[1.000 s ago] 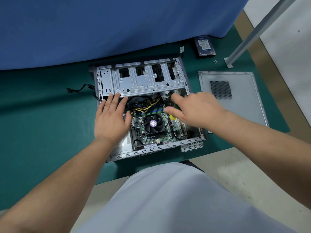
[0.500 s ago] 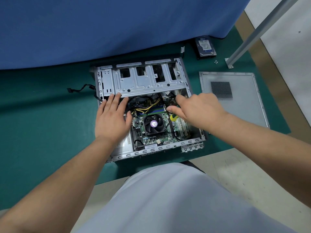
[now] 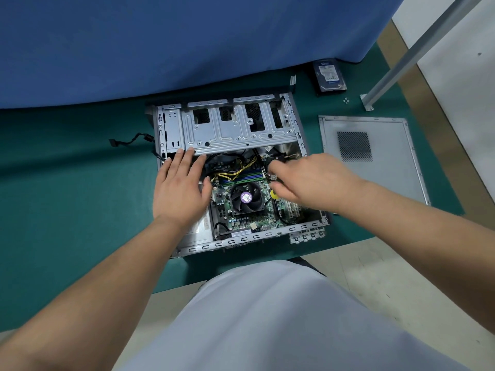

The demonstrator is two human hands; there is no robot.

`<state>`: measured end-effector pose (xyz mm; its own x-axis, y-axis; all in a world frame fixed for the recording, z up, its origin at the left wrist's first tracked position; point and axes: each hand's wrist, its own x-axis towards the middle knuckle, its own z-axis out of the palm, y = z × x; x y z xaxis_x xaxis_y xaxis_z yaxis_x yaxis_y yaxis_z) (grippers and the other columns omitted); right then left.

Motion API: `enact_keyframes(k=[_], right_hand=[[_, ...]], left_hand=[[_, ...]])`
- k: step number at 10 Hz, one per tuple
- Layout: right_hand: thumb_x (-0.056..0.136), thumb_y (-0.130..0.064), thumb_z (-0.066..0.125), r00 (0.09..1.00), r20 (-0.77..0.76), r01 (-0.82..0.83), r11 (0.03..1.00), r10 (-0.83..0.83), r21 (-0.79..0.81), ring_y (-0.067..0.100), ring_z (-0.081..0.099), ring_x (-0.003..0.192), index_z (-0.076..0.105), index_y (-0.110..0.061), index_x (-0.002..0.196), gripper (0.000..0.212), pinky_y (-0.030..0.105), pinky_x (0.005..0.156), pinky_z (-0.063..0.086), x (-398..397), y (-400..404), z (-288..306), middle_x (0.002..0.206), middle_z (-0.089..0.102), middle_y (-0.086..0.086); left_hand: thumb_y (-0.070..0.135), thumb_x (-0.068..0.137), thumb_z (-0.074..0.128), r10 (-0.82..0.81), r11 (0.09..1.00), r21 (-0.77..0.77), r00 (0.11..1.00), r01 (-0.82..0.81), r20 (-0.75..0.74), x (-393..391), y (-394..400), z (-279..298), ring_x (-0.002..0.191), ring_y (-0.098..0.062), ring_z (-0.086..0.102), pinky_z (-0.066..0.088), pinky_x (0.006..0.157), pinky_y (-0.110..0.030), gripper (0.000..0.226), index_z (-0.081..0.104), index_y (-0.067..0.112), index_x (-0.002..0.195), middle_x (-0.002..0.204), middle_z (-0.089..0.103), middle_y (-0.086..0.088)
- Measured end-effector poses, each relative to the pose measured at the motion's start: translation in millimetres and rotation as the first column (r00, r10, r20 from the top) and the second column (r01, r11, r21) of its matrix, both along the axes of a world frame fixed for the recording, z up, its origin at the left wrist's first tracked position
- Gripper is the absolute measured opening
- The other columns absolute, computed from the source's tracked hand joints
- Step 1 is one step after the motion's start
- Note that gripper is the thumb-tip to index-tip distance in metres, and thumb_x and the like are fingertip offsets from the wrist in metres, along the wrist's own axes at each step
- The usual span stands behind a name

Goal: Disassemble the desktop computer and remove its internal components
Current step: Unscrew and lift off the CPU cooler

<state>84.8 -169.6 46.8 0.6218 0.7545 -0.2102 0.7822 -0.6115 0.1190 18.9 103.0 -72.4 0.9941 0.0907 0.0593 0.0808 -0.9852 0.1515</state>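
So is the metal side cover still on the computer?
No, the side panel lies flat on the green mat to the right of the open computer case, whose fan and circuit board show.

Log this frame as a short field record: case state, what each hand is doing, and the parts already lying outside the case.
case: desktop case lying open on the green mat, motherboard and CPU fan exposed
left hand: left hand flat, fingers straight, resting on the case's left interior by the drive cage
right hand: right hand reaching among the black cables at the upper right of the board; grip not clear
removed parts: side panel flat to the right; hard drive beyond the case
loose items: small screws near the drive
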Motion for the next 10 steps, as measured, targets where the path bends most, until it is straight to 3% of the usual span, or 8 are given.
enact_keyframes(k=[1,3,4,5,6,8,9,10], right_hand=[[0.093,-0.044,0.047,0.973,-0.205,-0.106,0.994,0.109,0.029,0.024,0.057,0.088,0.054,-0.017,0.115,0.036,0.041,0.077,0.052,2.3,-0.5,5.0,0.095,0.06,-0.001],[0.098,-0.072,0.016,0.967,0.059,0.248,0.968,-0.25,0.036,0.025,0.046,0.054,0.052,-0.018,0.107,0.065,0.027,0.045,0.03,-10.1,3.2,-0.1,0.059,0.038,-0.004],[0.102,-0.06,0.024,0.977,0.055,0.206,0.978,-0.207,0.022,0.027,0.044,0.056,0.052,-0.017,0.111,0.052,0.031,0.047,0.038,-5.8,0.7,-4.2,0.06,0.042,-0.002],[0.099,-0.047,0.037,0.99,-0.14,0.003,1.0,0.001,0.028,0.025,0.054,0.083,0.051,-0.018,0.119,0.038,0.04,0.067,0.052,3.3,-5.5,2.5,0.089,0.056,0.0],[0.095,-0.051,0.038,0.966,-0.258,0.003,1.0,-0.002,0.003,0.024,0.054,0.095,0.049,-0.021,0.122,0.042,0.042,0.074,0.052,6.1,-9.3,8.7,0.102,0.056,0.0],[0.102,-0.065,0.02,0.981,0.049,0.185,0.983,-0.186,0.015,0.026,0.051,0.06,0.041,-0.02,0.108,0.05,0.032,0.049,0.039,-1.7,-3.6,-2.9,0.065,0.047,-0.005],[0.104,-0.049,0.042,0.987,-0.162,-0.004,0.998,0.015,0.068,0.023,0.055,0.085,0.047,-0.023,0.112,0.028,0.037,0.073,0.051,5.6,-6.1,2.2,0.091,0.055,-0.004],[0.1,-0.033,0.055,0.949,-0.295,-0.09,0.991,0.114,0.095,0.017,0.046,0.097,0.054,-0.033,0.118,0.018,0.03,0.082,0.042,11.1,-10.2,5.6,0.113,0.049,-0.004]], left_hand=[[0.046,0.102,0.03,0.0,1.0,-0.004,1.0,0.0,0.007,-0.2,-0.3,-0.6,0.156,-0.021,0.023,0.014,0.128,-0.043,0.059,0.043,0.024,0.154,0.165,0.035,-0.006],[0.045,0.102,0.032,0.003,1.0,-0.009,1.0,-0.002,0.013,0.1,0.3,-0.9,0.156,-0.021,0.024,0.014,0.128,-0.043,0.058,0.043,0.023,0.154,0.164,0.036,-0.006],[0.045,0.102,0.032,-0.001,1.0,-0.01,1.0,0.001,0.01,0.5,-0.2,-1.2,0.156,-0.022,0.024,0.014,0.128,-0.043,0.058,0.043,0.023,0.154,0.164,0.036,-0.006],[0.046,0.102,0.031,-0.001,1.0,-0.006,1.0,0.001,0.009,1.0,-0.1,-0.9,0.156,-0.021,0.023,0.014,0.128,-0.043,0.058,0.043,0.023,0.154,0.165,0.036,-0.006],[0.046,0.102,0.03,0.001,1.0,-0.001,1.0,-0.001,0.006,0.9,0.2,-0.7,0.156,-0.021,0.023,0.014,0.128,-0.043,0.058,0.042,0.024,0.155,0.165,0.035,-0.006],[0.047,0.102,0.03,0.001,1.0,-0.002,1.0,-0.001,0.005,0.5,0.1,-1.9,0.156,-0.021,0.023,0.015,0.128,-0.043,0.058,0.042,0.024,0.155,0.165,0.036,-0.006],[0.047,0.102,0.03,0.001,1.0,-0.007,1.0,-0.001,0.005,0.8,0.1,-2.2,0.156,-0.021,0.023,0.015,0.128,-0.044,0.058,0.042,0.024,0.154,0.165,0.035,-0.006],[0.047,0.102,0.029,0.006,1.0,-0.006,1.0,-0.006,0.006,0.5,0.3,-2.0,0.156,-0.02,0.023,0.015,0.128,-0.043,0.059,0.042,0.024,0.154,0.165,0.035,-0.005]])
